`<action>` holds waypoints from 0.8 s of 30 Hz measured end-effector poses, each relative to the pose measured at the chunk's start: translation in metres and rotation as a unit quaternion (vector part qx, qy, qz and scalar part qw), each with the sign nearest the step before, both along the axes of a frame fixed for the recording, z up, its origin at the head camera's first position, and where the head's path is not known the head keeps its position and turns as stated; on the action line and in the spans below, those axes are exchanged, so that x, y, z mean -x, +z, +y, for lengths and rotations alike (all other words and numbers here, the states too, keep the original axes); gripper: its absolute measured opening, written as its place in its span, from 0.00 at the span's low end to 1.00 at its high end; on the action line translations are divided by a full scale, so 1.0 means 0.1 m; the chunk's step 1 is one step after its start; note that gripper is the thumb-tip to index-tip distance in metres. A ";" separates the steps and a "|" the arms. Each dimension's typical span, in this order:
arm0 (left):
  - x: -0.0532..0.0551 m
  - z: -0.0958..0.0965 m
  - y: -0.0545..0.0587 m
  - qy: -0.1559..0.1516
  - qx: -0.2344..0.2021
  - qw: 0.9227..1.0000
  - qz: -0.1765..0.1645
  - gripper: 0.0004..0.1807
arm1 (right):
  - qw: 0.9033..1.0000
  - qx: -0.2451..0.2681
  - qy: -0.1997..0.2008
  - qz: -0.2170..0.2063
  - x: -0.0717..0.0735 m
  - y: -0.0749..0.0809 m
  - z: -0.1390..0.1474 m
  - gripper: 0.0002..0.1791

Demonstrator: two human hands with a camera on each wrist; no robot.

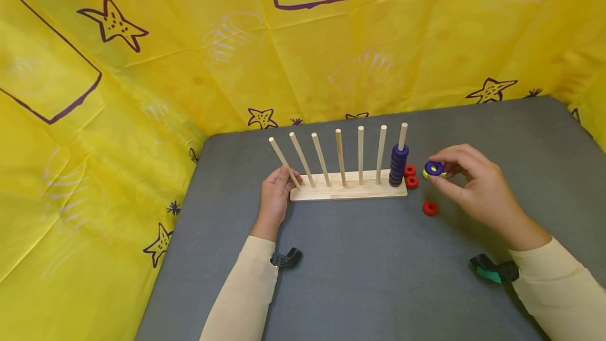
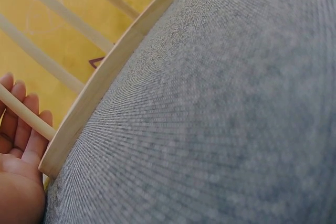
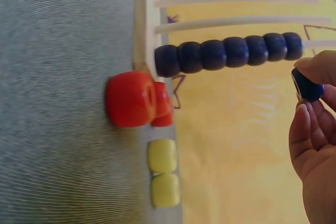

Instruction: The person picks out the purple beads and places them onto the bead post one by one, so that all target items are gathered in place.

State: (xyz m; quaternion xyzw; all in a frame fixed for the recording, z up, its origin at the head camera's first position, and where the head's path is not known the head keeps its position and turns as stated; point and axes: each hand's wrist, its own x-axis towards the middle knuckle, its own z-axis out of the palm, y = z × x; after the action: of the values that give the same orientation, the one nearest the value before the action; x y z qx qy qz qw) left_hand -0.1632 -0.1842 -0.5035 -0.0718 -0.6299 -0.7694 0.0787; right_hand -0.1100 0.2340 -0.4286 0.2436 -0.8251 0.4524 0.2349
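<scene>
A wooden peg rack (image 1: 347, 191) stands on the table, with several upright pegs along its base. My left hand (image 1: 276, 193) is at its left end, thumb and fingers around the leftmost peg (image 2: 26, 113). On the rightmost peg, a stack of dark blue rings (image 1: 399, 166) leaves only the top bare. To the right of that stack, my right hand (image 1: 478, 183) pinches one blue ring (image 3: 308, 85) between thumb and fingertips, held up off the table. Two yellow rings (image 3: 164, 156) lie on the table, partly hidden behind the held ring in the head view.
Two red rings (image 1: 412, 182) lie at the rack's right end, and a third red ring (image 1: 430, 208) sits nearer to me. The table (image 1: 350, 267) is grey. Yellow patterned cloth (image 1: 303, 57) hangs behind it and along the left side.
</scene>
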 end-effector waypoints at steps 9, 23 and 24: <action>-0.01 0.02 0.02 0.003 0.002 1.000 -0.001 0.37 | 1.000 0.000 -0.004 0.023 0.02 0.17 0.02 0.30; -0.02 0.02 0.03 0.004 0.009 1.000 -0.002 0.33 | 0.998 0.030 0.018 0.054 0.09 0.42 -0.05 0.15; -0.02 0.02 0.03 0.003 0.009 1.000 -0.002 0.33 | 0.997 0.035 0.019 0.060 0.10 0.44 -0.06 0.16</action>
State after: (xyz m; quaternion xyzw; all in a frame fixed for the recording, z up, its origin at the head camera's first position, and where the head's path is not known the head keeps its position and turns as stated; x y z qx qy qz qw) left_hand -0.1616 -0.1827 -0.5007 -0.0690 -0.6373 -0.7634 0.0796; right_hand -0.1202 0.2276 -0.3846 0.2778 -0.7884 0.4698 0.2838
